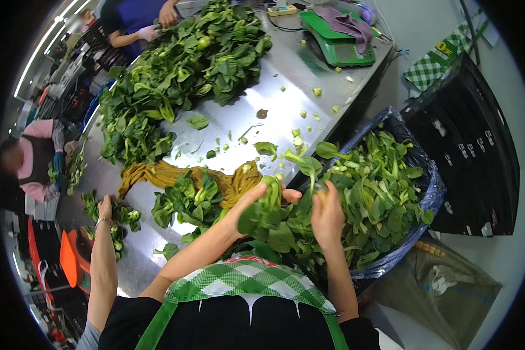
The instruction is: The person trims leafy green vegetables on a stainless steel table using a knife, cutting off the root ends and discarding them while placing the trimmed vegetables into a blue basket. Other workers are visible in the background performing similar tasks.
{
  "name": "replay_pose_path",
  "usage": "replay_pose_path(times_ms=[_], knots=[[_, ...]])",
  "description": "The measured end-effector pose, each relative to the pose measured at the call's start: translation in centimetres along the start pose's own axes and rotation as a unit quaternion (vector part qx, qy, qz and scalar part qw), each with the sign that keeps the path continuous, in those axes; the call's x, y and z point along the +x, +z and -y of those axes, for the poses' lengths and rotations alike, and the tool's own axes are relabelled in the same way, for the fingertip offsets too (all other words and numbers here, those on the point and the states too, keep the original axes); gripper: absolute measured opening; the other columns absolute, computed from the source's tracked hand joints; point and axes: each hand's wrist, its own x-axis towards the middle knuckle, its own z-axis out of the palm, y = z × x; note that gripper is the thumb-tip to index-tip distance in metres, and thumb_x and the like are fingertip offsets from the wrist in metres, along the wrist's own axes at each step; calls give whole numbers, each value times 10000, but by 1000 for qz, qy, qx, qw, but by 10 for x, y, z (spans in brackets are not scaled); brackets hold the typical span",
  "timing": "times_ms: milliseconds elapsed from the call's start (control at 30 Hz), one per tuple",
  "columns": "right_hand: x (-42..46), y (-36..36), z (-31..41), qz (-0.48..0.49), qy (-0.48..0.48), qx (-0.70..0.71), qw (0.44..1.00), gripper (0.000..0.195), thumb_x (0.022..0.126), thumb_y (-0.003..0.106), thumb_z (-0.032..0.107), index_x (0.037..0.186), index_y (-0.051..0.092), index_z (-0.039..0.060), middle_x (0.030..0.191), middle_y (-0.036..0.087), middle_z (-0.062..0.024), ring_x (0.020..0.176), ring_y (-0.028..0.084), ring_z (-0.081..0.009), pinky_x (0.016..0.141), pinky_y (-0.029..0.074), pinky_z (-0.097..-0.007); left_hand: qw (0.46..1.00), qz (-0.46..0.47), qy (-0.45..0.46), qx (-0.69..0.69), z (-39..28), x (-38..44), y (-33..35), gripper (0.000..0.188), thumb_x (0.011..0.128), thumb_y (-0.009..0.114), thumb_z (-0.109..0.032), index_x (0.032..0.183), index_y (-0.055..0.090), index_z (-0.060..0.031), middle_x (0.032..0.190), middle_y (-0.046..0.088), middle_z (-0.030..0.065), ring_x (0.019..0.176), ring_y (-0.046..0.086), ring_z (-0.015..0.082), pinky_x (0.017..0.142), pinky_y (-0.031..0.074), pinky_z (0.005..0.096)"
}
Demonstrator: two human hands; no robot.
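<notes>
My left hand [253,199] is closed around a head of bok choy [269,192], its pale stem end pointing away from me and its leaves hanging toward my apron. Just to the right, my right hand [328,214] has its fingers bent around something small and blurred, perhaps a tool handle; a loose leaf stands beside the fingertips. Below and right of both hands, a bin lined with blue plastic [437,188] is heaped with loose green leaves [380,188]. More bok choy heads [188,197] lie on the metal table, left of my hands, against a mustard-coloured cloth [170,173].
A large bok choy pile [192,65] covers the table's far left. Stem trimmings and leaves dot the metal table [288,113]. A green scale [337,39] bears a purple cloth. Black crates [468,153] stand right. Co-workers stand across and left; another person's arm [103,258] reaches in beside me.
</notes>
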Motion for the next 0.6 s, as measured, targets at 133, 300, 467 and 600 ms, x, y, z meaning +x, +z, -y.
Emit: replay_pose_path(times_ms=[133, 300, 467, 600], knots=[[31, 57, 17, 91, -94, -8, 991, 405, 751, 571, 87, 1114, 404, 17, 927, 543, -197, 853, 525, -349, 705, 429, -410, 987, -69, -20, -143, -2, -7, -22, 480, 871, 346, -455, 988, 520, -24, 1004, 548, 93, 873, 533, 179, 765, 459, 307], [53, 102, 12, 107, -156, 62, 980, 332, 809, 519, 158, 1099, 456, 7, 1030, 515, -213, 944, 508, -351, 776, 421, -377, 979, -34, 20, -201, -11, -18, -31, 484, 887, 301, -474, 1037, 485, -52, 930, 527, 64, 806, 541, 165, 728, 475, 302], [49, 33, 74, 212, -120, 388, 889, 338, 806, 545, 191, 1101, 498, 33, 1067, 504, -159, 970, 512, -299, 786, 426, -319, 983, -148, 41, -100, -11, -29, -52, 531, 873, 307, -502, 1160, 441, -76, 1037, 521, 79, 917, 534, 171, 801, 454, 304], [33, 30, 92, 197, -213, 259, 921, 292, 733, 615, 105, 1004, 544, 21, 924, 527, -131, 819, 542, -281, 700, 441, -328, 978, -185, -7, -95, -12, -25, -40, 439, 905, 307, -418, 1148, 432, -75, 1034, 520, 52, 933, 533, 157, 797, 460, 306]])
